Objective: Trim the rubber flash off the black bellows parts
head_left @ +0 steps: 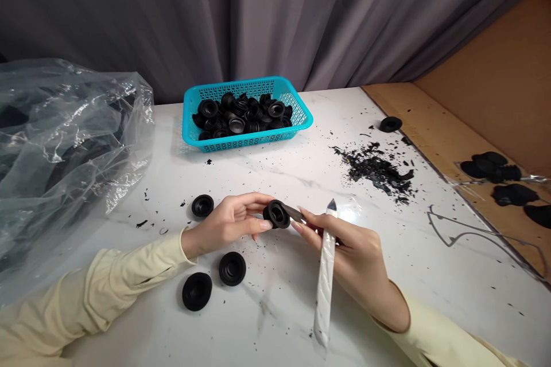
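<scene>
My left hand (232, 219) pinches a black ribbed rubber bellows (279, 215) by its side, its round opening turned toward me. My right hand (344, 241) grips a dark metal tool with a tapered tip (293, 213), which meets the bellows' right rim. Also in that hand lies a white-wrapped stick (325, 287) with a pointed metal end, slanting down across the fingers. How the two tools sit in the palm is hidden. Loose on the table near my left hand are three more round black rubber pieces (232, 268).
A blue plastic basket (247, 142) holding many black bellows stands at the back. Black scraps (379, 171) are heaped at right, below one black ring (391, 124). A clear plastic bag (77, 143) covers the left side. Bent wire (469, 235) and cardboard (430, 126) lie right.
</scene>
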### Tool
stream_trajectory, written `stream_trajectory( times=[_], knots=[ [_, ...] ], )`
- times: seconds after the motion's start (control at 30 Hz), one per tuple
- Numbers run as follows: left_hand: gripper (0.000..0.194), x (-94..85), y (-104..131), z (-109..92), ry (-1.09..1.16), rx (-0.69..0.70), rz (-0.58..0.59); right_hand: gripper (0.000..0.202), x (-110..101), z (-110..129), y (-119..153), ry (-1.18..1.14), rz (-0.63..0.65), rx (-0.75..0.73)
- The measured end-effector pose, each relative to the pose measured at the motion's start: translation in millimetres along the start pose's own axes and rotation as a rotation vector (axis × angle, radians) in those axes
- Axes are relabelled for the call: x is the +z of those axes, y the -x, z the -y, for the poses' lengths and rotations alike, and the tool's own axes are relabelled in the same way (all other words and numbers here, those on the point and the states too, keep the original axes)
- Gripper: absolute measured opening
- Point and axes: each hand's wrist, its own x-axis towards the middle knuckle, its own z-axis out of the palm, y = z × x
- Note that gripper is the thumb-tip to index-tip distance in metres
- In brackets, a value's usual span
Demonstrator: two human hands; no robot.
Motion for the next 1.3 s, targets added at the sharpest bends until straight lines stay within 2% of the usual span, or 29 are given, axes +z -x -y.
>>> stream_trajectory(
  times=[1.3],
  knots=[
    [0.033, 4.5, -0.5, -4.3, -0.043, 0.004, -0.04, 0.017, -0.3, 1.8, -1.0, 0.042, 0.003, -0.046]
  ],
)
